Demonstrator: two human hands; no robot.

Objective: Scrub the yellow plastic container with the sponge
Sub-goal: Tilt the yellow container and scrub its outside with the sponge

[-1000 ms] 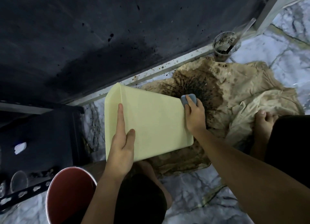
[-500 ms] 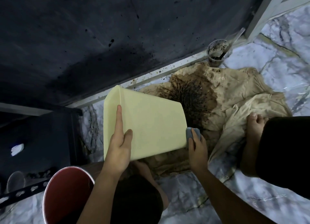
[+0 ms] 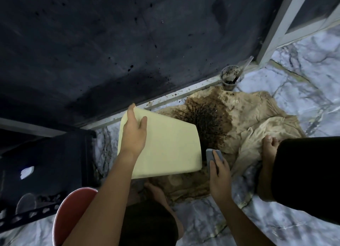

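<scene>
No brand, label or writing is showing on anything here. The pale yellow plastic container (image 3: 165,144) is lying on its side in the middle of the frame, over a stained beige cloth (image 3: 248,120) that is spreading across the marbled white floor (image 3: 303,71). Its long axis is running from left to right: the wider, rimmed end is pointing toward the left of the frame and the narrower base end toward the right, beside the dark brown stain on the cloth.

The left hand (image 3: 133,135) is lying flat on the container's upper left part, fingers reaching over the rim at the far edge, steadying it. The right hand (image 3: 219,174) is gripping a grey-blue sponge (image 3: 213,154) just beside the container's lower right corner; whether the sponge is touching the plastic cannot be told.

A dirty clear plastic cup with a straw (image 3: 230,76) is standing in the upper right, against a pale metal door rail (image 3: 165,100). A red round bucket (image 3: 71,212) is sitting at the lower left. A bare foot (image 3: 269,144) is resting on the cloth at the right.
</scene>
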